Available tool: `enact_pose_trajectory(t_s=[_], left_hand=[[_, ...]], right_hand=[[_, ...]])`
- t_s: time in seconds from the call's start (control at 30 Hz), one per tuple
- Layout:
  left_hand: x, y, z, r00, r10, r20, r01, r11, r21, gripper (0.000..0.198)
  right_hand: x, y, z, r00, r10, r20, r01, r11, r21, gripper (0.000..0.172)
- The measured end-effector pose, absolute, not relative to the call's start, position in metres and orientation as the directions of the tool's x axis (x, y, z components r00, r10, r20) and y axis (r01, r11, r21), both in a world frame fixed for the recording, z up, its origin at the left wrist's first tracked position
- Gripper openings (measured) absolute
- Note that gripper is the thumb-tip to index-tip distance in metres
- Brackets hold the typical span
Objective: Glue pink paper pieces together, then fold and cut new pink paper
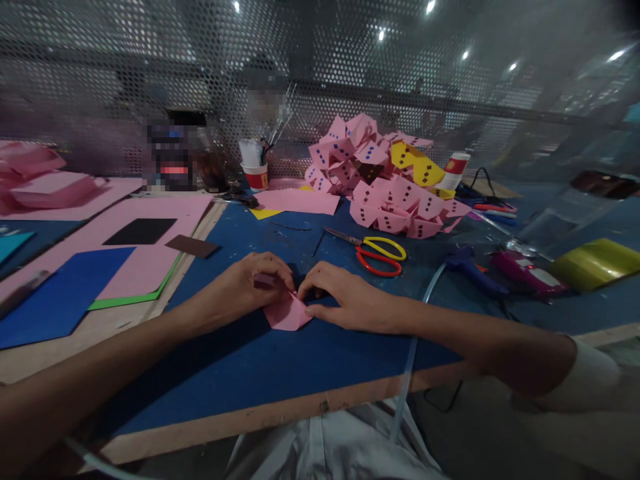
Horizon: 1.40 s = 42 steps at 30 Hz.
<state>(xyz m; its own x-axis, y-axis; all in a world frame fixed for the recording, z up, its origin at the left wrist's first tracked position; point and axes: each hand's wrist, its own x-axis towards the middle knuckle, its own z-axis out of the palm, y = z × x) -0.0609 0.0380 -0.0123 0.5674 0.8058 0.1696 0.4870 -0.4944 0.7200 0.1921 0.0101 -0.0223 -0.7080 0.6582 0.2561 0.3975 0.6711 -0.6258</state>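
Between my two hands is a small folded piece of pink paper [287,317], resting on the blue table mat near the front. My left hand [257,290] has its curled fingers closed on the paper's upper left side. Thumb and fingers of my right hand [337,293] pinch its right edge. The fold where the fingertips meet is partly hidden. Just beyond my right hand lie scissors [383,257] with one yellow and one red handle, blades pointing left.
Pink folded paper shapes [350,150] with printed diamonds are piled at the back. Left are pink sheets [135,267], a blue sheet [70,290] and a brown piece [193,246]. Blue glue gun [475,273] and a paper cup [255,175] stand out; a clear tube [413,360] crosses the front edge.
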Motion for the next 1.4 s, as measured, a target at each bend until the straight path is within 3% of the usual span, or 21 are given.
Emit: enact_pose_trajectory(t_s=[0.6,1.4], left_hand=[[-0.055,0.036,-0.015,0.529,0.829,0.184,0.607,-0.521,0.601,0.023],[-0.052,0.037,-0.020,0.453,0.874,0.173,0.628,-0.451,0.634,0.016]], right_hand=[[0.192,0.010,-0.022,-0.703,0.669,0.239,0.414,0.659,-0.628,0.021],[0.190,0.011,-0.021,-0.714,0.657,0.243,0.402,0.669,-0.625,0.016]])
